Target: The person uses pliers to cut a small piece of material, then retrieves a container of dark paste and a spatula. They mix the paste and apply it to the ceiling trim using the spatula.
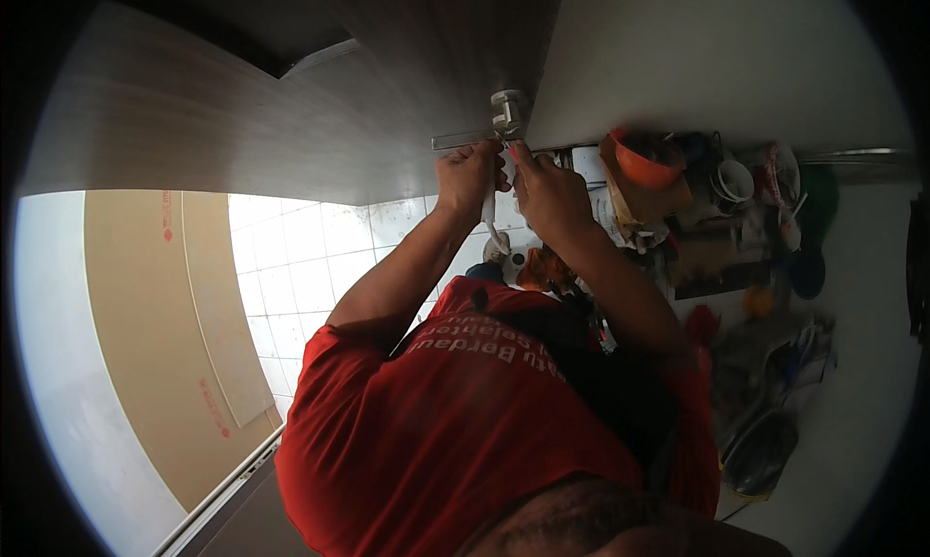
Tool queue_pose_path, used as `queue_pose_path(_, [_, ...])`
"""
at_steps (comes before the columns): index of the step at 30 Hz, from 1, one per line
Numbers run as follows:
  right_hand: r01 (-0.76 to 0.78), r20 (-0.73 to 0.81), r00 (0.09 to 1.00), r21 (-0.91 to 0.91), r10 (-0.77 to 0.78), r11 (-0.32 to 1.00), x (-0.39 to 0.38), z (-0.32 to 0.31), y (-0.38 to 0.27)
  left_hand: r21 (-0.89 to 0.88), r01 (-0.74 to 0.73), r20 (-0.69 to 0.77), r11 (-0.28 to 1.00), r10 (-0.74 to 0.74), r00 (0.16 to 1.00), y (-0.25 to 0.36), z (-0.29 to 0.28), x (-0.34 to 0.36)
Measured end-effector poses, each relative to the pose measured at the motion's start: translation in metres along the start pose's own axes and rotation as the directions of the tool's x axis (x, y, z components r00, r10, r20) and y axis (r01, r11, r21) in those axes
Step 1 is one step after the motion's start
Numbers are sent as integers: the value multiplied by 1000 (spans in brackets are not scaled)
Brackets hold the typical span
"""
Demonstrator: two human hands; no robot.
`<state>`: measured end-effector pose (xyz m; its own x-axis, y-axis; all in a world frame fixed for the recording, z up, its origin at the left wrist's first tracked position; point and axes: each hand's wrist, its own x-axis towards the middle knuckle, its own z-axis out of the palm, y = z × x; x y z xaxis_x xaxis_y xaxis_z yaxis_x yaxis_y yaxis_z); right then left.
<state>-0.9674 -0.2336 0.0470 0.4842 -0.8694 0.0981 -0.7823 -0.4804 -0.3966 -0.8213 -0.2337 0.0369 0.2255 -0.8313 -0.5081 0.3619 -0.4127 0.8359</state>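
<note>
I look down at white floor tiles point(310, 259) below a dark wood panel point(262, 136), with a pale wall point(736, 63) to the right. A brown board point(145, 315) fills the far left. Clutter crowds the right side, including an orange bowl point(644, 167) and a white bucket point(733, 181). The metal fitting point(506, 109) sits by the panel's edge, just beyond both hands. The left hand point(468, 177) and right hand point(556, 201) have bent fingers close together; I cannot tell what either grips.
</note>
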Motion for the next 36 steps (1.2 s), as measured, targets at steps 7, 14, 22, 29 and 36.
queue_pose_path(7, [-5,-42,999,-6,5,1000,-2,6,0,-18,-24,0,1000,24,1000,2,1,3])
queue_pose_path(14, [-28,-47,999,10,28,1000,-12,12,2,-14,3,4,1000,-2,1000,4,2,-4])
queue_pose_path(22, [-1,-181,983,59,11,998,-11,20,1,-19,53,-23,998,-53,998,5,2,-2])
queue_pose_path(29, [-46,-48,998,29,48,998,-10,13,-2,-17,111,18,994,-111,994,11,0,-8])
queue_pose_path(36, [-56,-66,996,32,58,998,-8,13,-2,-343,257,313,903,-148,938,5,-23,-4])
